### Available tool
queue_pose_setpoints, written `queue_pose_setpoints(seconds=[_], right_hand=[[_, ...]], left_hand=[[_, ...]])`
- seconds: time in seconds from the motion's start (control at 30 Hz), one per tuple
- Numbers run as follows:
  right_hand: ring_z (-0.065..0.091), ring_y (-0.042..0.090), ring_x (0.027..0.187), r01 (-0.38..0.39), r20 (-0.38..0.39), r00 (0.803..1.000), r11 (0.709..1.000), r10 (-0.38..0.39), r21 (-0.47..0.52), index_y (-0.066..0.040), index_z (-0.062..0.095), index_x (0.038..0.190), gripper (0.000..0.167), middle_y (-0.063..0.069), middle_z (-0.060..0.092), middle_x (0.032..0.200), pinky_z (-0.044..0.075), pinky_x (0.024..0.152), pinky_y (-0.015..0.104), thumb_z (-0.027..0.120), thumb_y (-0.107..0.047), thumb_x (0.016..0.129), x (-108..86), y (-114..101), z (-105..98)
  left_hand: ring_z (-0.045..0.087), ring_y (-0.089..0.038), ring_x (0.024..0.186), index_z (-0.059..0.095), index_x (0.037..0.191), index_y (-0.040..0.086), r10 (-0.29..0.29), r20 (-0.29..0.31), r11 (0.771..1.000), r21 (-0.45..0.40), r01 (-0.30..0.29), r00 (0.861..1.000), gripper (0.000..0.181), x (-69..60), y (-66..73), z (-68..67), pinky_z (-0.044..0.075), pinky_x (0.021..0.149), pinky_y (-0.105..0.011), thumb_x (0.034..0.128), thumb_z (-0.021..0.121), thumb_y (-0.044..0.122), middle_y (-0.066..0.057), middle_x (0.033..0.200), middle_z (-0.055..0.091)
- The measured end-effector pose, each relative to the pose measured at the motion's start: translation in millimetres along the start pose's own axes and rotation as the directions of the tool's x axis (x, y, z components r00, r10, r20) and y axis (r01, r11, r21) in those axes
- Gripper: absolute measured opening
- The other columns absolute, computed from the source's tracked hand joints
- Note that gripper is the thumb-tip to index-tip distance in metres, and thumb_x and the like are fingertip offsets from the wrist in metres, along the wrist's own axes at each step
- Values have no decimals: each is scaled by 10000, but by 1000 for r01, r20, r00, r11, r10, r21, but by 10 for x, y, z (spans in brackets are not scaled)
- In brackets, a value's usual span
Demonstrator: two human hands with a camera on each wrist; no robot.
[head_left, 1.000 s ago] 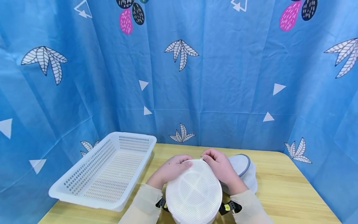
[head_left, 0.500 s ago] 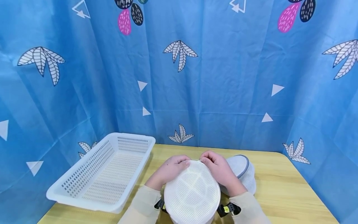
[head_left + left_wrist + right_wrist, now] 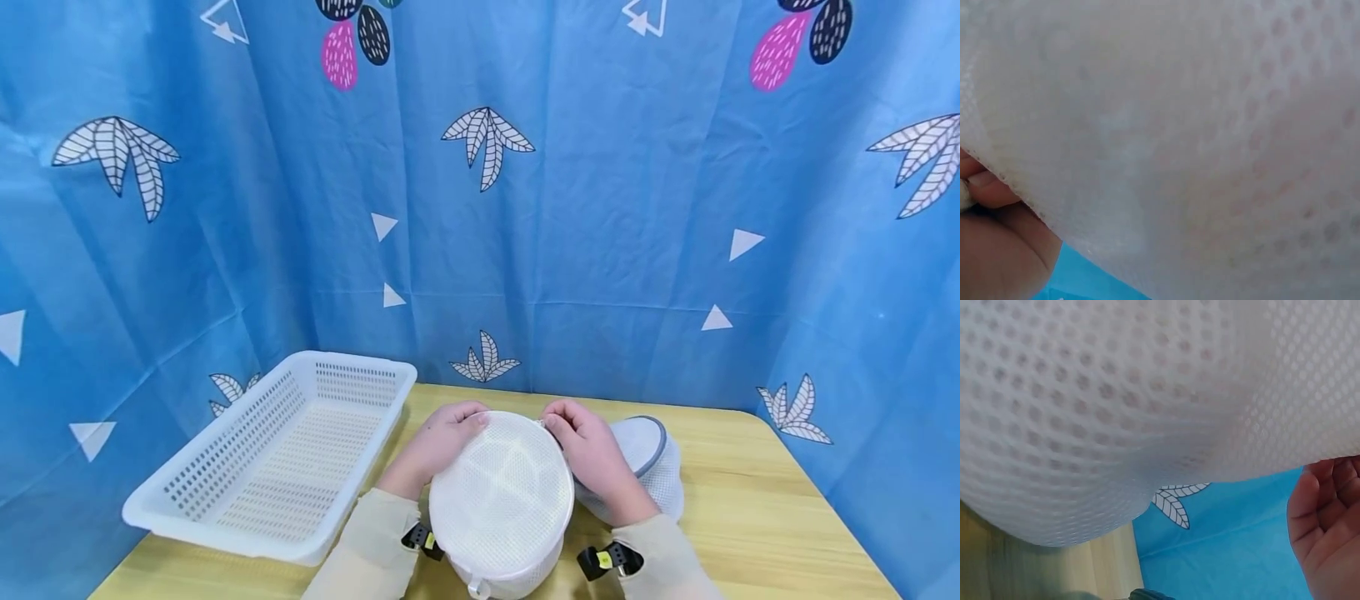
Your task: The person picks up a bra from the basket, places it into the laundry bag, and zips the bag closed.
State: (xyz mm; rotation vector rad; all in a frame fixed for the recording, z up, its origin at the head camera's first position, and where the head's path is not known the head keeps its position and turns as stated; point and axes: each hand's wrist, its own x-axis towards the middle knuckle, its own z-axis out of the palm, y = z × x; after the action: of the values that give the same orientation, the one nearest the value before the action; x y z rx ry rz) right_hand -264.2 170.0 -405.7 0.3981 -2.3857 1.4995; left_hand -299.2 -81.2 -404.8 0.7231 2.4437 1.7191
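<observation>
A round white mesh laundry bag (image 3: 502, 492) is held up between both hands, its flat top turned towards me. My left hand (image 3: 442, 442) grips the rim at the upper left, thumb on top. At the upper right edge my right hand (image 3: 585, 442) pinches the seam with thumb and curled index finger, near what looks like a small zipper pull (image 3: 542, 422). A pale tab (image 3: 478, 589) hangs at the near edge. In both wrist views the bag's mesh (image 3: 1147, 125) fills most of the picture and hides much of the hands.
A white slotted plastic basket (image 3: 330, 500) stands on the left of the wooden table (image 3: 765, 500). Behind my right forearm lies a second mesh bag with a grey rim (image 3: 666, 475). Blue patterned curtain (image 3: 600, 208) encloses the back and sides.
The bag has shifted left and turned, bringing the tab at its near edge into sight. My left hand has moved left and slightly up with the rim; my right hand stays near the same place.
</observation>
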Motion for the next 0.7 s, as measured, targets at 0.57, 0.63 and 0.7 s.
queue_pose_setpoints(seconds=[0.57, 0.63, 0.7], right_hand=[[578, 252, 745, -83, -89, 992, 989, 95, 124, -84, 641, 1011, 163, 111, 599, 823, 512, 667, 327, 541, -199, 1069, 37, 22, -17], [593, 247, 747, -96, -100, 989, 987, 109, 130, -76, 632, 1015, 163, 107, 611, 835, 533, 685, 352, 527, -185, 1074, 41, 19, -14], [603, 248, 754, -110, -110, 986, 985, 125, 133, -70, 625, 1018, 164, 104, 618, 844, 539, 698, 368, 520, -183, 1075, 49, 20, -13]], left_hand=[[612, -215, 982, 661, 1304, 155, -143, -252, 988, -87, 125, 957, 307, 44, -14, -100, 495, 862, -392, 1091, 463, 254, -63, 1199, 655], [607, -216, 1065, 622, 1381, 197, -138, -216, 988, -95, 120, 967, 337, 38, -23, -108, 486, 914, -413, 1090, 464, 256, -47, 1314, 620], [599, -220, 1120, 599, 1416, 236, -138, -182, 987, -106, 120, 974, 355, 31, -28, -119, 481, 938, -431, 1085, 475, 265, -27, 1380, 587]])
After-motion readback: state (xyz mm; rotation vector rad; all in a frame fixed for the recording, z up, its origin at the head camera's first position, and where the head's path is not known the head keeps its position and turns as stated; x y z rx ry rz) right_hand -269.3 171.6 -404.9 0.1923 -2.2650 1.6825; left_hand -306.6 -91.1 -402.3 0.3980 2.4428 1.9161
